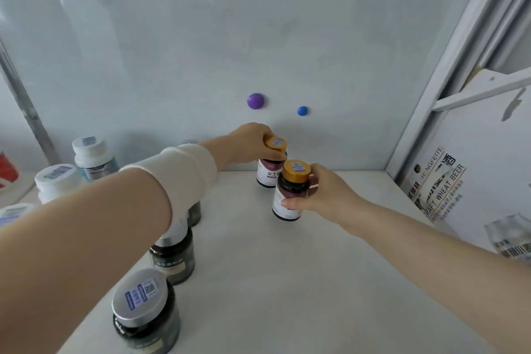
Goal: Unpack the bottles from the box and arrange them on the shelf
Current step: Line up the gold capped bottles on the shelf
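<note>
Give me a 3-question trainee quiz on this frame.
1. True or false: the left hand grips the rear gold-cap bottle by its cap.
2. The right hand holds the front gold-cap bottle by: A) cap B) body C) base
3. How many magnets are on the back wall?

Key: 1 true; 2 B; 3 two, a purple magnet and a blue magnet.

Right of the right hand the shelf lies bare up to the side panel. Between the forearms it is bare too. Under the left hand arm, dark jars stand in a row (white bottles beyond), blocking that side.
</note>
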Available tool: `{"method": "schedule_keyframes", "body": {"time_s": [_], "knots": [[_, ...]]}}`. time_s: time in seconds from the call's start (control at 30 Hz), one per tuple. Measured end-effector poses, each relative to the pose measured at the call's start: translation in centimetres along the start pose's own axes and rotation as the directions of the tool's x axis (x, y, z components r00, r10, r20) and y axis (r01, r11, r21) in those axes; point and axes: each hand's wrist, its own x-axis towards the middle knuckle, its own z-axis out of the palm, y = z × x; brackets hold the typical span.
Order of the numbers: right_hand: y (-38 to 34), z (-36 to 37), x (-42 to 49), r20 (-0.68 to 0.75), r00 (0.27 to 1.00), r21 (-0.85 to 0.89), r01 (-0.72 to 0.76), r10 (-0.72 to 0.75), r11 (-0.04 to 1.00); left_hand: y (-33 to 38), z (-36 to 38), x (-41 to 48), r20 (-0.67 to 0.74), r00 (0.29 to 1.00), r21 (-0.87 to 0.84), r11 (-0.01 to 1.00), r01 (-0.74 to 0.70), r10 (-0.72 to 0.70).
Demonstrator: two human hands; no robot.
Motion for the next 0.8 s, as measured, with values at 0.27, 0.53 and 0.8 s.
{"method": "schedule_keyframes", "body": {"time_s": [0.27, 0.53, 0.8], "knots": [[0.7, 1.2, 2.3, 0.047, 0.999, -0.042, -0.004, 0.006, 0.999, -1.1, 1.2, 1.9, -0.006, 1.000, 0.068, 0.998, 0.002, -0.001], [0.6, 1.8, 2.1, 0.044, 0.999, -0.092, 0.027, -0.023, 0.995, -1.2, 1.8, 2.4, -0.017, 1.000, 0.014, 1.000, 0.006, -0.006], [-1.8, -0.9, -0.9, 0.077, 0.997, -0.214, 0.045, -0.029, 0.976, 0.9, -1.0, -1.3, -0.074, 0.997, 0.135, 0.991, 0.017, -0.007]]}}
